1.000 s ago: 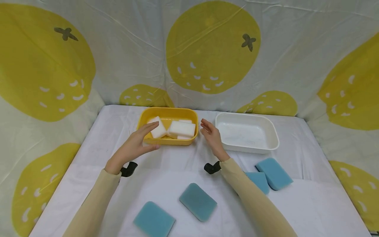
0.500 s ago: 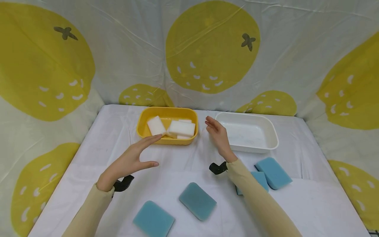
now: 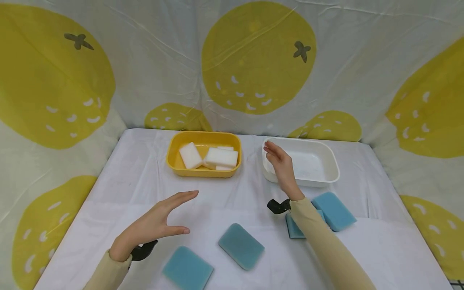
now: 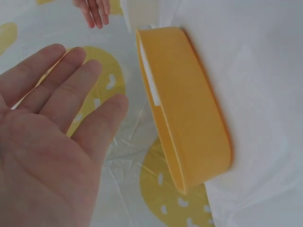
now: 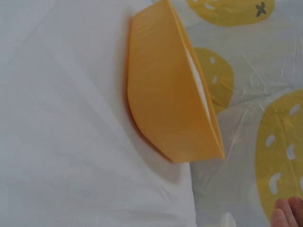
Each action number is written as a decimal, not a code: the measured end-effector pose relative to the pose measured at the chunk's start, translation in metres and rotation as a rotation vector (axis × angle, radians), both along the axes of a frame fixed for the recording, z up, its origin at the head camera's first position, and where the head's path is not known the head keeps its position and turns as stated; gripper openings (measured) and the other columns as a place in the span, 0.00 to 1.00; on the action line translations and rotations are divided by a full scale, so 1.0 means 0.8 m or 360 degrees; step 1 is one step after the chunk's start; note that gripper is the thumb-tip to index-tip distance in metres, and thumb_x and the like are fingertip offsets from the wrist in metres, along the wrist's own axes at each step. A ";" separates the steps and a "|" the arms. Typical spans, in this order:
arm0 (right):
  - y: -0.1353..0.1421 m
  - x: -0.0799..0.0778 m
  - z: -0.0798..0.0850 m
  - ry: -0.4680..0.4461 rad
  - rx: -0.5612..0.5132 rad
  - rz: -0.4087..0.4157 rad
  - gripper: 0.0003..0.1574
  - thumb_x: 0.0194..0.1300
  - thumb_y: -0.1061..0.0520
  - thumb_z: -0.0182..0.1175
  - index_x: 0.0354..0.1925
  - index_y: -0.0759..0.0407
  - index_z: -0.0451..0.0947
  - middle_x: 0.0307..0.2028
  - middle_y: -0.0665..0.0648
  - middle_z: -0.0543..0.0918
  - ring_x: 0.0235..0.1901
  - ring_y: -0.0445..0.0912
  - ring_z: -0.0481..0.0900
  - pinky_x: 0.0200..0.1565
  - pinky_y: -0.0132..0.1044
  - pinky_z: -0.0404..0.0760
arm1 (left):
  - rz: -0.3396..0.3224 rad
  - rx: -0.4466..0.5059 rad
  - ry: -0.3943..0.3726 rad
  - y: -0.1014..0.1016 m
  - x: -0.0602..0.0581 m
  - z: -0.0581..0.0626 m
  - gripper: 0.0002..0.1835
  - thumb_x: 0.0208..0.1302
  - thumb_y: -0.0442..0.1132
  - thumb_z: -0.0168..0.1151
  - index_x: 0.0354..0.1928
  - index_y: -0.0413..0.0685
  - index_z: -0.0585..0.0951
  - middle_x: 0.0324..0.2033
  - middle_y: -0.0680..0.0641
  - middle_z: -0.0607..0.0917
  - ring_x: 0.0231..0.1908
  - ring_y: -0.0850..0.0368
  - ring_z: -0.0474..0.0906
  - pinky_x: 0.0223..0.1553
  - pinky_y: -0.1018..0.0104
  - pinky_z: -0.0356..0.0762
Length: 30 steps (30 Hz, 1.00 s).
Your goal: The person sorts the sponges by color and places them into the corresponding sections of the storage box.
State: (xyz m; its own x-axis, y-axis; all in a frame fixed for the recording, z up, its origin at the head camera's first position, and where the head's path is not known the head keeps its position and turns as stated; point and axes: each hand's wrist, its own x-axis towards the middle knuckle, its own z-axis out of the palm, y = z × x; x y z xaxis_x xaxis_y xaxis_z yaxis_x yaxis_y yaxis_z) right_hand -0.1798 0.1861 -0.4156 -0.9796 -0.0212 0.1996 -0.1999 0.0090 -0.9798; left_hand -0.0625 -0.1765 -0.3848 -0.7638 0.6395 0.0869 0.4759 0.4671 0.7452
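My left hand is held over the white cloth with its fingers straight and thumb spread, holding nothing. It is nearest a blue sponge in front of it. In the head view my right hand, fingers extended and holding nothing, overlaps the left end of the white tub. Several white sponges lie inside the yellow tub at the back. Another blue sponge rests between the two forearms. In the right wrist view only fingertips of the right hand show at the lower right corner.
Two more blue sponges lie at the right, one at the white tub's front and one partly hidden by the right sleeve. A lemon-print curtain stands behind the cloth-covered table.
My left hand has drawn back from the yellow tub toward the front left. The right hand has shifted rightward, from the gap between the tubs to the white tub. The sponges stayed put.
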 end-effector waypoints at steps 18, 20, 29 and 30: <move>0.064 0.016 -0.005 0.0023 0.0011 -0.0185 0.27 0.72 0.65 0.49 0.66 0.72 0.62 0.64 0.71 0.65 0.62 0.56 0.67 0.59 0.27 0.67 | -0.0186 0.0027 -0.0306 -0.018 0.049 -0.040 0.45 0.54 0.51 0.69 0.73 0.51 0.60 0.70 0.42 0.61 0.70 0.54 0.52 0.64 0.73 0.56; 0.070 0.018 -0.004 0.0021 0.0019 -0.0204 0.27 0.72 0.65 0.49 0.66 0.72 0.62 0.64 0.70 0.65 0.62 0.55 0.68 0.59 0.27 0.67 | -0.0198 0.0035 -0.0312 -0.019 0.054 -0.045 0.46 0.54 0.51 0.70 0.73 0.51 0.60 0.70 0.44 0.61 0.70 0.55 0.51 0.64 0.75 0.54; 0.095 0.024 -0.001 0.0041 -0.0050 -0.0336 0.27 0.72 0.66 0.49 0.65 0.75 0.61 0.56 0.52 0.74 0.60 0.52 0.69 0.60 0.29 0.67 | -0.0249 0.0035 -0.0312 -0.019 0.065 -0.056 0.45 0.55 0.53 0.69 0.72 0.51 0.60 0.70 0.46 0.60 0.70 0.55 0.51 0.64 0.76 0.53; 0.098 0.024 -0.001 0.0041 -0.0057 -0.0352 0.27 0.72 0.67 0.49 0.65 0.76 0.61 0.57 0.53 0.74 0.60 0.52 0.69 0.60 0.29 0.67 | -0.0254 0.0026 -0.0318 -0.018 0.066 -0.056 0.45 0.55 0.53 0.68 0.73 0.51 0.60 0.70 0.46 0.60 0.70 0.55 0.51 0.64 0.75 0.53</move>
State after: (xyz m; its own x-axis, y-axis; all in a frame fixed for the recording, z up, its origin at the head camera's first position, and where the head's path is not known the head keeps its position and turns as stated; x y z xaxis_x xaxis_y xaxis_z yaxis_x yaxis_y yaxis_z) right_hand -0.1603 0.2642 -0.4164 -0.9542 0.2014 0.2213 -0.2217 0.0206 -0.9749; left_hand -0.0093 -0.1912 -0.4298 -0.6562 0.7533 -0.0442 0.3855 0.3850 0.8386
